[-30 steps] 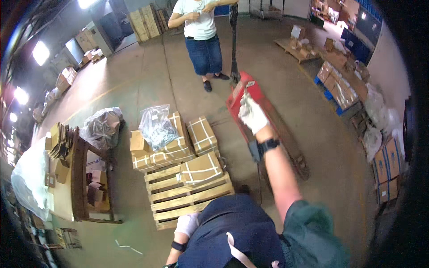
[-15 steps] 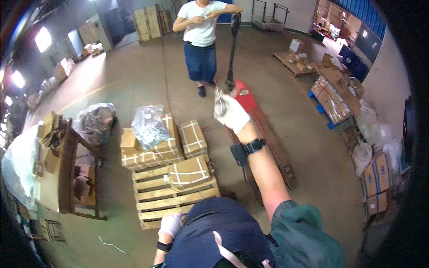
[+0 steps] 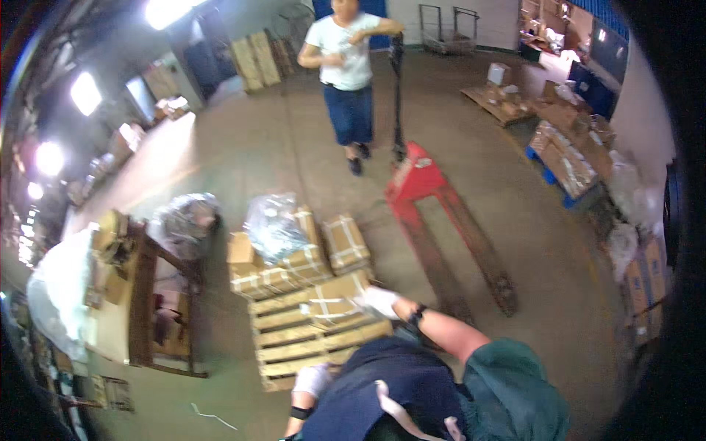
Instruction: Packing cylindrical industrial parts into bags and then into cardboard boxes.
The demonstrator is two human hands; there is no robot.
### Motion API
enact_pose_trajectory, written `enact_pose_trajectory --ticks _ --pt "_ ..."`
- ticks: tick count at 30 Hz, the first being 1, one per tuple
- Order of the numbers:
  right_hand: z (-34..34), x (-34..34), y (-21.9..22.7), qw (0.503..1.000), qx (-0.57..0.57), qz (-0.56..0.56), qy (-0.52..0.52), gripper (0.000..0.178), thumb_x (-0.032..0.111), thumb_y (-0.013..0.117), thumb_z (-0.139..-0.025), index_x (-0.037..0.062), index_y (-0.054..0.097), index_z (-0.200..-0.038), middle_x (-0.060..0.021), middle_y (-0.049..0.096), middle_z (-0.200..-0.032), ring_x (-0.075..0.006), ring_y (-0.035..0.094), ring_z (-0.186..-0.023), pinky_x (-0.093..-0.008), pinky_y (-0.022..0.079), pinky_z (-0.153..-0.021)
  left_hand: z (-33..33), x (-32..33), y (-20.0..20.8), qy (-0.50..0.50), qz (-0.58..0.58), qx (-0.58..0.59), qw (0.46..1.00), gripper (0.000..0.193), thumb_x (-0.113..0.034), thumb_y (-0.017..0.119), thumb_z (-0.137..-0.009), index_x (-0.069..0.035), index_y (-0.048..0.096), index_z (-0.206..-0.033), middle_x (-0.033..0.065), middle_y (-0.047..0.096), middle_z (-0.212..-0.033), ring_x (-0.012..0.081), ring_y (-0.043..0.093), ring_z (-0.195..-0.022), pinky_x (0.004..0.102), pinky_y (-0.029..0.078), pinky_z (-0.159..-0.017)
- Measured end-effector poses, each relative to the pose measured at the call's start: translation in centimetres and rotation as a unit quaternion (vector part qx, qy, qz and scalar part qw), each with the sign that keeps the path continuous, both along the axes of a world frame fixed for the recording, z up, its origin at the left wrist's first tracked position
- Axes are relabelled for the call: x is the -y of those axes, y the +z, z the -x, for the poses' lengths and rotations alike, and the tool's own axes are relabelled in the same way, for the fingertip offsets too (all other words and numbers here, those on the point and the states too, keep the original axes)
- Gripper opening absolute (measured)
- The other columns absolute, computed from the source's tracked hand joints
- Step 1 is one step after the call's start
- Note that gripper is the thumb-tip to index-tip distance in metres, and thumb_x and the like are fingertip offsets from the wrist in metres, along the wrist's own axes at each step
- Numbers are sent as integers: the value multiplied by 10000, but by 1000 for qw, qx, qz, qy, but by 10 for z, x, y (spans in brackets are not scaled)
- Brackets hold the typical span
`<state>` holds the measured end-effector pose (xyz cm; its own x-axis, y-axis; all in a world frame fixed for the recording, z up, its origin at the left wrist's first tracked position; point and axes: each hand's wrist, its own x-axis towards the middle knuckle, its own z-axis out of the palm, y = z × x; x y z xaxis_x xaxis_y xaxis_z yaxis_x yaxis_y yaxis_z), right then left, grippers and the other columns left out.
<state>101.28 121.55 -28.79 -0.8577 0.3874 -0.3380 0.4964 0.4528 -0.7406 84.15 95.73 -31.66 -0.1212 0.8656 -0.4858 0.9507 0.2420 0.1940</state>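
Observation:
A brown cardboard box [image 3: 340,285] bound with white straps lies on the slatted wooden pallet [image 3: 283,353] in front of me. My right hand [image 3: 381,301], in a white glove, is at the right end of this box, by its straps. Its fingers look closed, but blur hides what is in them. One white strap bows loosely over the box's near side. My left hand [image 3: 312,380], also gloved, is low at the pallet's near edge; its fingers cannot be made out. Behind the box stand more strapped cartons [image 3: 346,242], with a clear plastic bag [image 3: 276,228] on top.
A red pallet jack [image 3: 419,176] stands at the right, forks toward me. Another person [image 3: 346,66] leans on its handle. A wooden table-like frame [image 3: 143,301] and plastic wrap [image 3: 59,294] are at the left. Wrapped cartons [image 3: 562,158] line the right wall. A white strap piece [image 3: 213,417] lies on the floor.
My right hand, raised before over the pallet jack with something thin in it, has come down to the strapped box. My left hand stays near the pallet's edge. The whole view has shifted.

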Motion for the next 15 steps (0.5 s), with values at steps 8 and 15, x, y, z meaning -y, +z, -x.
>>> enact_pose_trajectory --ticks 8,15 --pt "-45 12 -178 947 99 262 -157 232 314 581 -872 97 662 -880 -43 638 -753 -144 577 -585 -326 469 -527 11 -3 -25 47 61 28 997 400 -423 578 -795 -190 642 -1114 163 656 -1027 329 635 -935 429 505 -804" --pt "-74 11 -182 965 42 242 -92 134 216 579 -876 128 608 -972 -2 577 -692 -166 533 -577 -303 424 -498 12 -7 -13 11 -25 33 999 387 -427 558 -826 -143 646 -1073 169 666 -954 338 647 -871 437 512 -749"
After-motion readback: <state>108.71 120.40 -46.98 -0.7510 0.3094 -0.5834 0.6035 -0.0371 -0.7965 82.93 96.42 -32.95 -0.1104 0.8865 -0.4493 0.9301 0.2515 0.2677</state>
